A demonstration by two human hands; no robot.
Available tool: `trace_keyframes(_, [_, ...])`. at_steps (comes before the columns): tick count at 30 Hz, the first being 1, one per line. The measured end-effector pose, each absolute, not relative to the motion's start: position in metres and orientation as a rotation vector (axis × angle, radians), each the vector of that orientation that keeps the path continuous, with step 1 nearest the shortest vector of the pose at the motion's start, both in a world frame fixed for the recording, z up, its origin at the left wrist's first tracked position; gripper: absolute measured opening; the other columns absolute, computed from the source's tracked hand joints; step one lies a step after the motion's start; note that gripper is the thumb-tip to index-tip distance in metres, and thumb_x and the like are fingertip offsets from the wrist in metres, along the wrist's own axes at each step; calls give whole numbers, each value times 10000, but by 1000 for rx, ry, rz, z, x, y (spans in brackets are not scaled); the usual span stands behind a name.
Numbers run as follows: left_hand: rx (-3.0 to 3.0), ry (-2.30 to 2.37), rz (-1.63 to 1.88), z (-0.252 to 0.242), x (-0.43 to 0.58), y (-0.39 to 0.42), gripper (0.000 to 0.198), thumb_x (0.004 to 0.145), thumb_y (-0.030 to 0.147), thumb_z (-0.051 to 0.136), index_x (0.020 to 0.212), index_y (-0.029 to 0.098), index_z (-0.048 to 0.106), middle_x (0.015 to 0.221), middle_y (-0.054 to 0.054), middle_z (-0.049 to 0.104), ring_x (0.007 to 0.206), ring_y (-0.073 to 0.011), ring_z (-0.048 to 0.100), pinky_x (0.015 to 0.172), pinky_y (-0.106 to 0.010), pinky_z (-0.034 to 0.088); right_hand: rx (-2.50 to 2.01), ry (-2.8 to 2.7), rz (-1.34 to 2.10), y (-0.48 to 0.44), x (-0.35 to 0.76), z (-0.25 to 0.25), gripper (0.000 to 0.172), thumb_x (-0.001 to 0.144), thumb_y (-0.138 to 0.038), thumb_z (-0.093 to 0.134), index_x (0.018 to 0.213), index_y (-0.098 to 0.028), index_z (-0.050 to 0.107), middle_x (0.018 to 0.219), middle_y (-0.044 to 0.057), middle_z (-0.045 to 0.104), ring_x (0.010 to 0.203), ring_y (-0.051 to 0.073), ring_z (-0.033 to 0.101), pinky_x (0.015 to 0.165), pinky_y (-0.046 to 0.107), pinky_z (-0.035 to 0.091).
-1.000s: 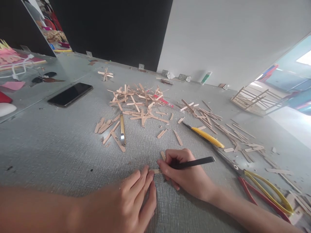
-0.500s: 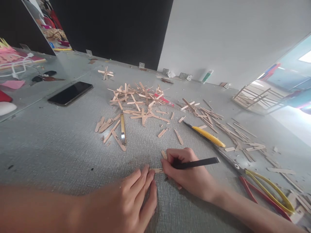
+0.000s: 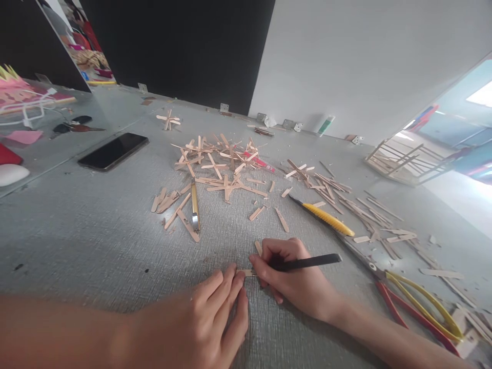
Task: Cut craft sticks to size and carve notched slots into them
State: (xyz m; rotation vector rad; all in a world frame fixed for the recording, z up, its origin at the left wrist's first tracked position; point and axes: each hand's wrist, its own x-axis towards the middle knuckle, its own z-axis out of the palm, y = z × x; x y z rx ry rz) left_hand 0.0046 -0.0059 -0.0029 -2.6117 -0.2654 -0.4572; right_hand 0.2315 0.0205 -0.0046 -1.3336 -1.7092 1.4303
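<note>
My left hand (image 3: 207, 312) lies low on the grey table, its fingertips closed together and pressing down one end of a small wooden craft stick (image 3: 246, 272). From the other side my right hand (image 3: 294, 274) grips a slim black pen-like tool (image 3: 315, 262), with its fingers over the far end of the stick. The tool's tip is hidden, so whether it is a pen or a blade cannot be made out. Just above the right fingertips lies another short stick piece (image 3: 258, 248).
Craft sticks glued into star shapes (image 3: 215, 164) lie ahead, with loose strips (image 3: 334, 189) to the right. A yellow-handled cutter (image 3: 328, 219), scissors with red and yellow handles (image 3: 418, 302), a gold utility knife (image 3: 195, 205) and a phone (image 3: 113, 151) lie around. A wooden stick frame (image 3: 395, 163) stands at right.
My right hand has shifted slightly left along the stick with the black tool, covering more of it. My left hand stays in place on the stick. The camera view has shifted slightly.
</note>
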Motion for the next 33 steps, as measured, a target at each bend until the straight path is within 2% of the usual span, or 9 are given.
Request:
trace_keyframes(6, [-2614, -247, -446, 0, 5, -4, 374, 960, 325, 582, 1121, 22, 729, 1107, -204, 789, 1017, -310, 780, 820, -358, 614, -1390, -1855, 1223, 21, 231, -1, 402, 908, -311, 602, 590, -238, 367, 471, -72, 426, 332, 56, 404, 319, 187, 251])
trace_keyframes(12, [-2612, -257, -453, -2, 5, -5, 397, 938, 349, 623, 1126, 17, 732, 1110, -212, 786, 1023, -327, 779, 818, -363, 633, -1379, -1916, 1181, 22, 231, 3, 382, 896, -246, 561, 589, -239, 333, 462, -83, 372, 336, 56, 421, 329, 186, 250])
trace_keyframes(19, [-2622, -250, -456, -2, 5, -5, 425, 921, 388, 655, 1108, 15, 735, 1097, -218, 787, 1013, -335, 781, 812, -360, 637, -1379, -1863, 1215, 20, 233, -1, 384, 916, -278, 556, 599, -244, 342, 464, -55, 473, 320, 67, 445, 332, 191, 282])
trace_keyframes(23, [-2620, -273, -473, -3, 6, -5, 415, 909, 377, 662, 1098, 14, 736, 1088, -215, 791, 1017, -337, 778, 822, -362, 628, -1342, -1788, 1300, 18, 233, -4, 402, 933, -370, 597, 614, -244, 387, 462, -48, 491, 325, 84, 466, 338, 198, 299])
trace_keyframes(26, [-2624, -284, -480, -4, 5, -6, 426, 916, 383, 670, 1116, 11, 731, 1108, -222, 784, 1029, -341, 774, 833, -366, 621, -1346, -1759, 1326, 18, 233, -6, 405, 910, -376, 646, 615, -241, 404, 477, -43, 511, 331, 81, 462, 335, 195, 296])
trace_keyframes(33, [-2616, -260, -452, -4, 4, -6, 428, 930, 395, 653, 1114, 17, 736, 1100, -216, 788, 1018, -336, 778, 831, -366, 627, -1353, -1789, 1289, 19, 231, -6, 410, 940, -401, 604, 613, -241, 417, 473, -25, 532, 326, 82, 459, 317, 193, 286])
